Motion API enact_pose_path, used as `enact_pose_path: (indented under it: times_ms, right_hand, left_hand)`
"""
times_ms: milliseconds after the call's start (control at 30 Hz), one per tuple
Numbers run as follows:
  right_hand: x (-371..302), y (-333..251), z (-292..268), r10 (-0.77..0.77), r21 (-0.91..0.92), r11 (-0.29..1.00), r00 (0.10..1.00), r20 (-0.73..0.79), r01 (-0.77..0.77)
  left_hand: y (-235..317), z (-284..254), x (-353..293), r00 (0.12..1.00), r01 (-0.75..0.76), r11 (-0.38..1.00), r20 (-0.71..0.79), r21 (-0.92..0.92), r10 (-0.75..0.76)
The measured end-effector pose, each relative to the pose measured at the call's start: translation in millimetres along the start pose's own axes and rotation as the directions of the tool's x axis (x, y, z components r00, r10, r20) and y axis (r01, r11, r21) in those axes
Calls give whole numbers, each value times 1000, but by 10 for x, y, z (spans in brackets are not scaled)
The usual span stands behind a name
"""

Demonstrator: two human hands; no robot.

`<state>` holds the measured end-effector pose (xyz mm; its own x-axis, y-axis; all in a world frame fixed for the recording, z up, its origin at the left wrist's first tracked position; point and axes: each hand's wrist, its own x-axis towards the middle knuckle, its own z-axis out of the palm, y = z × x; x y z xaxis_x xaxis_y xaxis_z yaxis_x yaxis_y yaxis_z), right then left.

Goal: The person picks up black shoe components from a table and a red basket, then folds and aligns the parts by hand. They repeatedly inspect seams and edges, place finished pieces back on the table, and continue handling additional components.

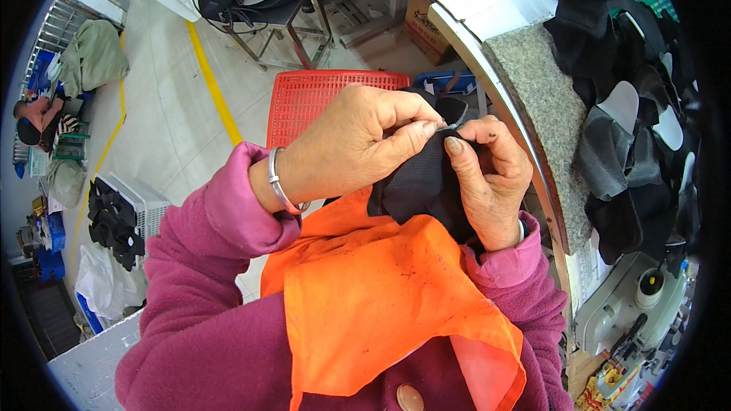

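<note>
Above my lap I hold a black fabric piece (422, 183) with a fine mesh texture; it looks like a shoe upper. My left hand (365, 133) pinches its upper edge between thumb and index finger, next to a small pale strip too small to make out. Just to the right, my right hand (493, 179) grips the same edge with thumb and curled fingers. The fingertips of both hands nearly meet. Below the piece an orange apron (381, 297) covers my lap.
A red plastic basket (327, 91) stands beyond my hands. At right, a curved worktable (525, 68) carries piled black fabric pieces (609, 144) and a sewing machine (632, 304). A stool (297, 30) is ahead; a white crate (145, 202) with black pieces sits left.
</note>
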<state>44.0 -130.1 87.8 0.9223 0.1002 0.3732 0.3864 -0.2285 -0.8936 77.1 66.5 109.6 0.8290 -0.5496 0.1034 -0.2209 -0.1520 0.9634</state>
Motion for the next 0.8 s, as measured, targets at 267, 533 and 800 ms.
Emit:
enact_pose_path:
  times_ms: [267,533,800]
  right_hand:
    - [-31,-10,17,-12,18,1000,999,-52,13]
    - [-47,-16,35,-6,93,996,997,-73,13]
    - [-53,14,78,-9,53,998,994,-112,15]
  left_hand:
    - [1,24,30,997,-78,997,-11,21,78]
    - [20,32,4,1000,16,996,-14,-84,-17]
    - [-2,26,0,996,-82,996,-18,47,83]
